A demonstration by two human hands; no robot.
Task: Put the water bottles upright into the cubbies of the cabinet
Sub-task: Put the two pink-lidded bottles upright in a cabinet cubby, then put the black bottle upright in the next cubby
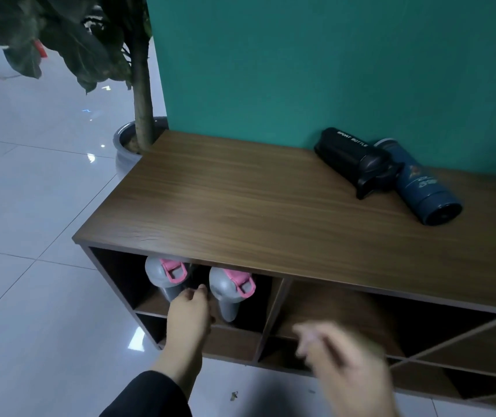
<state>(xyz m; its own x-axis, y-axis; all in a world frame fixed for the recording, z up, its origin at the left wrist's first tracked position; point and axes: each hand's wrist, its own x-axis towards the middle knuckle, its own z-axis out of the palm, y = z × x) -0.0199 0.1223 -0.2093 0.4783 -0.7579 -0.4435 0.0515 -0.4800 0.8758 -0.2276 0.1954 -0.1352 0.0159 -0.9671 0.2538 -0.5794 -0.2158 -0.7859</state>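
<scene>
Cubby, lower centre: two grey bottles (162,276) (230,291) with pink lids stand upright, side by side.
Left hand (189,311): loosely curled at the cubby mouth, fingertips between the bottles, gripping neither.
Right hand (340,353): blurred, lower right; fingers seem spread, holding nothing.
Cabinet top (240,200): black bottle (352,159) and blue bottle (421,185) lie touching, upper right.
Best next: lift one, turn it upright before sliding into a free cubby.

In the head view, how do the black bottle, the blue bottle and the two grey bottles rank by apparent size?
1. Blue bottle and black bottle: alike, lying on top of the cabinet.
2. Left grey bottle and right grey bottle: smaller as seen, but partly hidden in the cubby.
</scene>
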